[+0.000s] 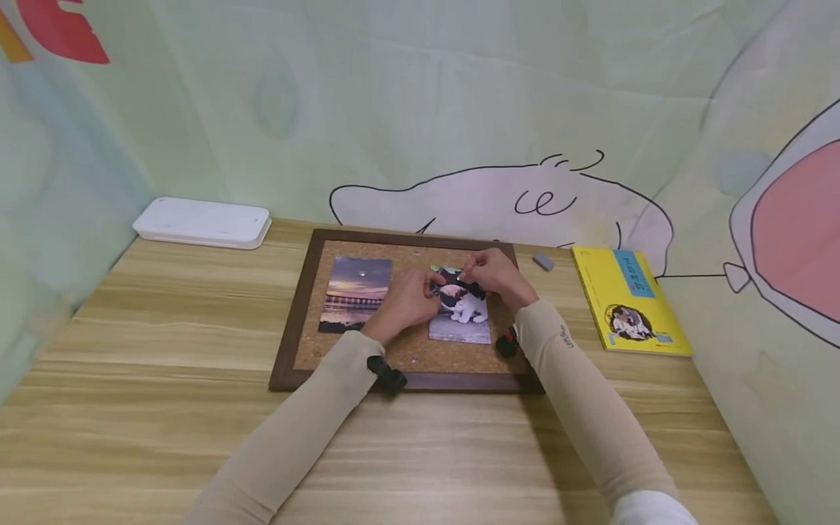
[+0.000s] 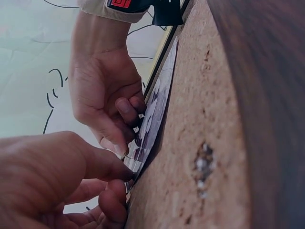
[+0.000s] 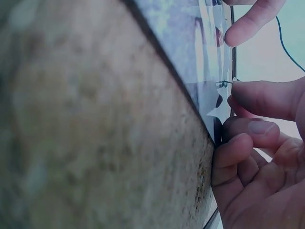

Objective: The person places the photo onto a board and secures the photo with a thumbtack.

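Observation:
A cork board [image 1: 387,357] with a dark wooden frame lies flat on the table. On its right half is a photo [image 1: 459,329] of a black-and-white cat. At the photo's upper left edge, my left hand [image 1: 408,297] holds it between thumb and curled finger. My right hand [image 1: 496,273] is over the photo's top, pinching a thumbtack [image 3: 225,83] whose thin metal shaft points at the photo; the fingertips hide its head. Left of both hands, a sunset photo [image 1: 354,288] lies on the cork with a small tack [image 1: 362,273] near its top.
A white case [image 1: 202,222] sits at the back left of the table. Right of the board are a grey eraser-like block [image 1: 542,261] and a yellow book [image 1: 630,302]. A printed cloth wall [image 1: 426,109] borders the table behind and at the sides.

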`<action>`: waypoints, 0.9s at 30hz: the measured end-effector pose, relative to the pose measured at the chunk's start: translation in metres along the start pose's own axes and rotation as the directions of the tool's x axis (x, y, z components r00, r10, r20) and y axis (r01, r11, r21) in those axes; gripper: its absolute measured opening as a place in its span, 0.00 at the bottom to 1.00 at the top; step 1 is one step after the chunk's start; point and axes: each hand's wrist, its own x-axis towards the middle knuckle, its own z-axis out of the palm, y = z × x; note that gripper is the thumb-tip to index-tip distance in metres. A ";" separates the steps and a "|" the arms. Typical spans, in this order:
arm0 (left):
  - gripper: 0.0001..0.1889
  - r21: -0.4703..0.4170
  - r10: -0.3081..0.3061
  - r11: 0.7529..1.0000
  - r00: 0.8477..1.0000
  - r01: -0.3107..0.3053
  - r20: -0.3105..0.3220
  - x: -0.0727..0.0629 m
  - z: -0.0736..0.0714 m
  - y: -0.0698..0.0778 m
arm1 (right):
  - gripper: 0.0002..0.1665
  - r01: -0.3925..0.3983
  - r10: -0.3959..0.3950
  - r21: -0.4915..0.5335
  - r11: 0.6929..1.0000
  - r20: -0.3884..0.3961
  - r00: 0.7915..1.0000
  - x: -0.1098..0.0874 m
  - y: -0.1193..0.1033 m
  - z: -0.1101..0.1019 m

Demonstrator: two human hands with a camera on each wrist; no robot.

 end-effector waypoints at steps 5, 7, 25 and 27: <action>0.23 0.002 0.024 1.000 0.999 -0.024 -0.027 0.006 0.007 -0.011 | 0.02 -0.001 0.001 -0.019 1.000 0.000 1.000 0.001 0.000 0.001; 0.23 0.000 0.018 1.000 1.000 -0.018 -0.025 0.006 0.008 -0.011 | 0.03 -0.008 0.008 -0.028 1.000 0.002 1.000 0.001 0.000 0.001; 0.22 0.004 0.007 1.000 1.000 -0.007 -0.022 0.003 0.003 -0.003 | 0.06 0.002 -0.010 -0.161 0.987 -0.054 0.998 0.002 -0.007 0.005; 0.22 0.001 0.006 1.000 1.000 -0.006 -0.018 0.001 0.001 0.000 | 0.06 -0.004 -0.005 -0.161 0.987 -0.052 0.999 0.003 -0.007 0.005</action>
